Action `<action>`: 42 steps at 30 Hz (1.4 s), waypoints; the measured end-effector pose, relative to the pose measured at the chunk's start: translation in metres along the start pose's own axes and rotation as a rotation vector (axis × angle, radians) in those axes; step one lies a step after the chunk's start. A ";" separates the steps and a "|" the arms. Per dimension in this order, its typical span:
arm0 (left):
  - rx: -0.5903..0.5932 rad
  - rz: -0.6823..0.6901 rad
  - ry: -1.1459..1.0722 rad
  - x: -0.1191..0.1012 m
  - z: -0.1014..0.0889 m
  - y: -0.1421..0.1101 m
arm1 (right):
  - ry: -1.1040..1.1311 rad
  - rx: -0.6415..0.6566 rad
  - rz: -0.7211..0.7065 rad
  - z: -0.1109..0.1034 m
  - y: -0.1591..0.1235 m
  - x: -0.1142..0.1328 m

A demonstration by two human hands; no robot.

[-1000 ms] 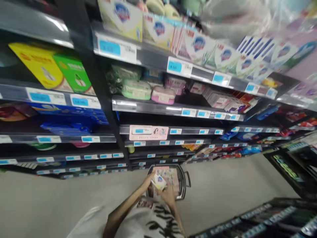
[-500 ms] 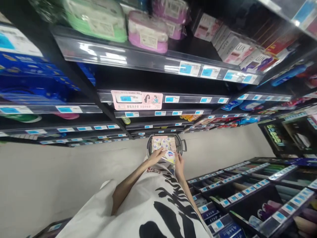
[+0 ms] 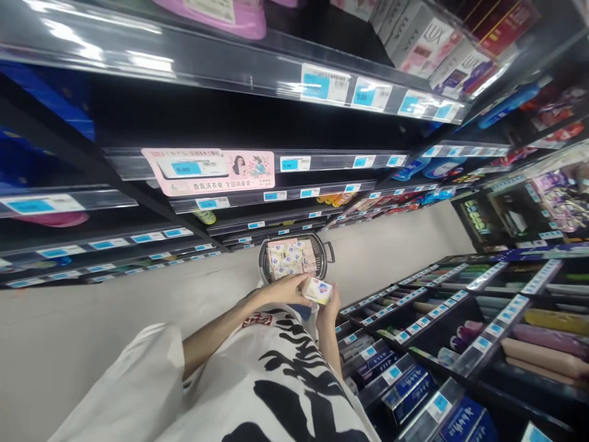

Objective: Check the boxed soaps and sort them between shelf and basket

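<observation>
Between my two hands is a small white and yellow soap box point(image 3: 318, 291) with a blue and red emblem on its face. My left hand point(image 3: 291, 288) grips its left end, the fingers partly behind it. At the opposite end, my right hand point(image 3: 328, 307) is closed on the box. Just beyond them a dark basket point(image 3: 264, 265) with a side handle contains several similar boxes point(image 3: 288, 256), laid close together, and pinkish packs along its right side. The box in my hands is held nearer to my body than the basket.
Ahead stands a dark shelf point(image 3: 239, 132) with price tags and a pink promotion sign point(image 3: 209, 172). LUX boxes point(image 3: 430, 46) sit on its upper level. Another stocked shelf point(image 3: 414, 362) runs close along my right. Pale floor point(image 3: 381, 255) lies between the shelves.
The soap box has come back from over the basket's near edge towards me and now shows its face and an end. More boxes in the basket are visible. My view has shifted closer to the shelf.
</observation>
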State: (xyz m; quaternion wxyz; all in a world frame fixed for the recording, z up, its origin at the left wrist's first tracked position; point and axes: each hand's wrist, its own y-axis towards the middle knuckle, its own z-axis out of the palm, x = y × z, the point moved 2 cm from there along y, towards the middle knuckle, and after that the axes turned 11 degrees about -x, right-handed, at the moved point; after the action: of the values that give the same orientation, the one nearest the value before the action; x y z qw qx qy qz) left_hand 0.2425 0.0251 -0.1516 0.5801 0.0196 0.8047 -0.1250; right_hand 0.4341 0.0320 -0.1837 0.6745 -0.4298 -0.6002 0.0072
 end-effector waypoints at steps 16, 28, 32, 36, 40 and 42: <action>-0.304 0.483 0.519 -0.047 0.012 -0.014 | -0.171 0.161 -0.444 0.013 -0.007 0.048; -0.352 0.431 0.288 -0.035 0.003 -0.010 | -0.017 0.144 -0.383 0.010 -0.030 0.055; -0.345 0.296 -0.319 -0.031 0.000 -0.010 | -0.027 0.186 -0.454 0.019 -0.041 0.063; -0.238 0.040 -0.795 -0.027 -0.003 -0.015 | 0.008 0.169 -0.486 0.028 -0.047 0.064; -0.223 -0.108 -0.904 -0.021 -0.009 -0.021 | 0.025 0.225 -0.455 0.037 -0.057 0.059; -0.242 -0.152 -0.918 -0.017 -0.011 -0.022 | -0.005 0.262 -0.457 0.040 -0.064 0.059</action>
State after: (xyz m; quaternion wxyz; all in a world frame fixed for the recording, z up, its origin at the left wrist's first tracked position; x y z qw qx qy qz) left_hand 0.2339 0.0083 -0.1283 0.8627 -0.1643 0.4733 -0.0682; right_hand 0.3851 0.0455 -0.1023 0.7072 -0.1922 -0.6772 -0.0665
